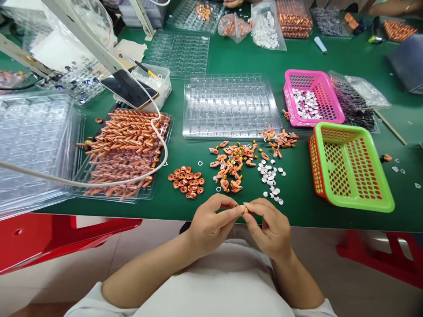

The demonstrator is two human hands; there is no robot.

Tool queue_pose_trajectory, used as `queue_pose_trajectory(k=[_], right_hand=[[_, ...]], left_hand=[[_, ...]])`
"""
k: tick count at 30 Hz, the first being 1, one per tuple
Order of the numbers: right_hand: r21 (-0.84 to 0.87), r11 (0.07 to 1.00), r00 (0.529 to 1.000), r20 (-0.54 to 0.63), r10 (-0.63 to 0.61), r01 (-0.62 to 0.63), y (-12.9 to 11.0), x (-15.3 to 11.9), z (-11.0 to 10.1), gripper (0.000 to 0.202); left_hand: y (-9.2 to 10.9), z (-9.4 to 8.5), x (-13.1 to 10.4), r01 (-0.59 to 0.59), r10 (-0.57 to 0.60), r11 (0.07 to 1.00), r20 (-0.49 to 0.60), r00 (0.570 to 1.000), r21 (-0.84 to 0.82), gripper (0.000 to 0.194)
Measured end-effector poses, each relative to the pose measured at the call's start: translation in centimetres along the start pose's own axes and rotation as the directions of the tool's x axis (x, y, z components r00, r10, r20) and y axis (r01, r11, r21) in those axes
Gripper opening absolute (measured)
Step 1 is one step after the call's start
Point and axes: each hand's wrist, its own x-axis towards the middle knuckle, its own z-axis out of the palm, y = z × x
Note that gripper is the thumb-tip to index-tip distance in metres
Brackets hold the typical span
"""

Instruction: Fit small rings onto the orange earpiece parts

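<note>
My left hand (214,220) and my right hand (269,224) meet at the table's near edge, fingertips pinched together. Between them shows a small orange plastic part (245,210), mostly covered by the fingers. Just beyond lies a loose pile of curved orange parts (231,165) with yellow and white bits. To its left is a heap of round orange cups (188,181). On the right, small white caps (269,176) are scattered near my right hand. A smaller cluster of orange parts (284,140) sits behind them.
A clear plastic tray (231,108) lies mid-table. A green basket (380,189) and a pink basket (313,77) stand at right. Trays of orange sticks (132,136) are at left, crossed by a white cable (165,149). A phone (130,90) rests on a clear box. Red stools (42,237) flank me.
</note>
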Motion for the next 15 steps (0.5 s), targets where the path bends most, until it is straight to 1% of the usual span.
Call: queue_pose_trajectory(k=[3, 5, 6, 7, 8, 9, 10, 11, 12, 13, 14, 15], right_hand=[[-0.085, 0.996, 0.999, -0.02, -0.026, 0.025, 0.2, 0.5, -0.1, 0.028], [-0.132, 0.991, 0.999, -0.029, -0.04, 0.036, 0.5, 0.7, -0.1, 0.027], [-0.153, 0.987, 0.998, -0.031, -0.047, 0.042, 0.7, 0.7, -0.1, 0.026], [-0.171, 0.984, 0.998, -0.034, -0.059, 0.052, 0.9, 0.7, -0.2, 0.027], [-0.19, 0.98, 0.997, -0.037, -0.074, 0.066, 1.0, 0.7, -0.2, 0.027], [-0.206, 0.975, 0.995, -0.036, -0.093, 0.083, 1.2, 0.7, -0.2, 0.029], [-0.223, 0.969, 0.993, -0.033, -0.114, 0.104, 1.3, 0.7, -0.3, 0.03], [-0.24, 0.963, 0.99, -0.028, -0.137, 0.127, 1.4, 0.7, -0.3, 0.032], [-0.259, 0.954, 0.987, -0.019, -0.161, 0.15, 1.4, 0.7, -0.4, 0.034], [-0.283, 0.943, 0.983, -0.006, -0.183, 0.174, 1.5, 0.7, -0.4, 0.036], [-0.309, 0.93, 0.979, 0.011, -0.204, 0.198, 1.5, 0.7, -0.5, 0.037], [-0.336, 0.915, 0.974, 0.033, -0.226, 0.223, 1.5, 0.8, -0.5, 0.038]], left_hand=[[-0.1, 0.2, 0.6, 0.014, -0.014, 1.0, -0.024, 1.0, 0.017, 0.024], [0.0, 0.2, 1.1, 0.066, -0.065, 0.996, 0.007, 0.998, -0.053, 0.023], [0.1, 0.1, 1.3, 0.123, -0.119, 0.986, 0.044, 0.992, -0.112, 0.023], [0.2, 0.0, 1.5, 0.206, -0.191, 0.962, 0.097, 0.977, -0.177, 0.022], [0.3, -0.1, 1.7, 0.313, -0.281, 0.919, 0.159, 0.946, -0.241, 0.022], [0.5, -0.1, 1.9, 0.433, -0.378, 0.85, 0.226, 0.898, -0.3, 0.02], [0.6, -0.2, 2.2, 0.549, -0.469, 0.758, 0.29, 0.834, -0.353, 0.019], [0.8, -0.3, 2.4, 0.649, -0.548, 0.647, 0.347, 0.761, -0.4, 0.018], [0.8, -0.3, 2.7, 0.725, -0.61, 0.53, 0.395, 0.687, -0.441, 0.018], [0.9, -0.4, 2.9, 0.773, -0.653, 0.419, 0.434, 0.621, -0.476, 0.019], [0.8, -0.3, 3.1, 0.799, -0.68, 0.326, 0.462, 0.569, -0.505, 0.02], [0.7, -0.3, 3.2, 0.812, -0.697, 0.256, 0.482, 0.531, -0.524, 0.021]])
